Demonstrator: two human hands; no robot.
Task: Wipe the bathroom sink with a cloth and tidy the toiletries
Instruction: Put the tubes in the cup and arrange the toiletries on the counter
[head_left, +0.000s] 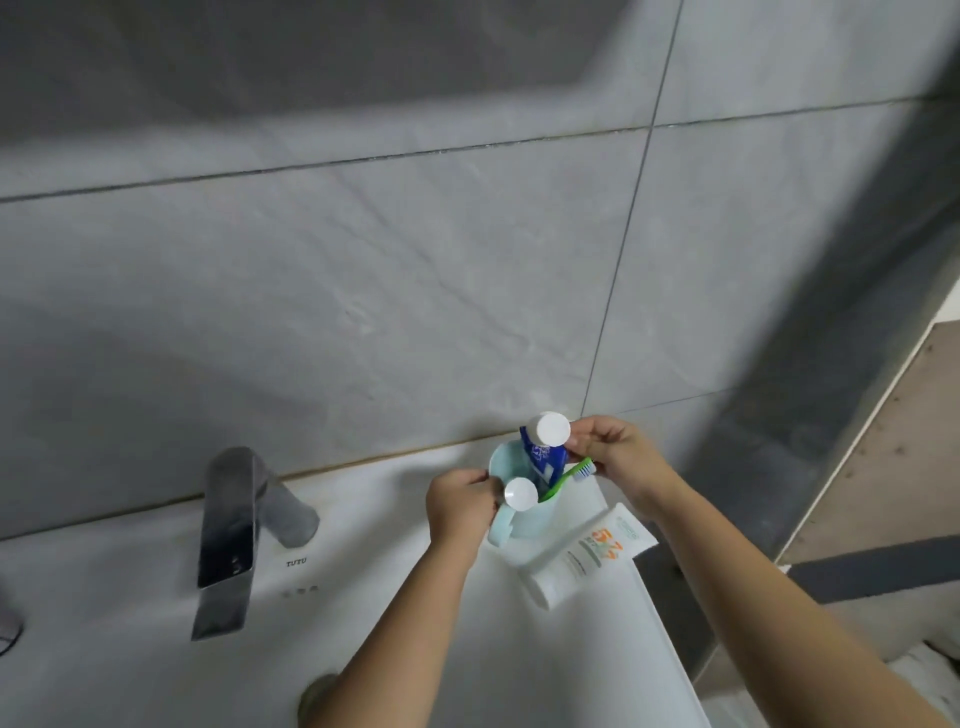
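A pale blue cup (527, 514) with a handle stands at the back right corner of the white sink top (395, 519). In it stand a blue toothpaste tube (545, 457) with a white cap, a second white-capped item (521, 493) and a green toothbrush (563, 480). My left hand (460, 506) has its fingertips at the lower white cap by the cup's rim. My right hand (621, 460) pinches the blue tube near its cap, just above the toothbrush head. A white sunscreen tube (587, 556) lies flat to the right of the cup. No cloth is in view.
A chrome tap (228, 535) stands at the sink's back centre. The drain (317, 696) shows at the bottom beside my left forearm. Grey wall tiles rise right behind the cup. The sink's right edge drops to the floor, where something white lies at the lower right.
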